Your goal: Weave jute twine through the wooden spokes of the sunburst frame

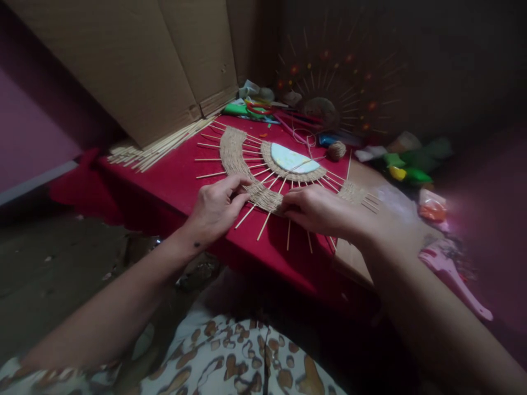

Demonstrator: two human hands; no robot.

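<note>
A half-round woven piece (234, 151) lies on the red cloth (160, 184), with thin sticks fanning out from a pale blue half disc (291, 158). Twine forms one narrow band round the disc and a wider band farther out. My left hand (220, 206) pinches the outer band at its near left edge, thumb and index finger together. Farther right, my right hand (310, 206) has curled fingers on the same band, their tips partly hidden. A strand of twine crosses the disc from a small twine ball (336, 151) at its upper right.
Loose sticks (144, 156) lie at the left beside a large cardboard sheet (123, 66). Red-handled scissors (259, 107) and craft scraps are at the back. At the right are a pink glue gun (453, 277), an orange packet (432, 208) and green and yellow pieces (397, 171).
</note>
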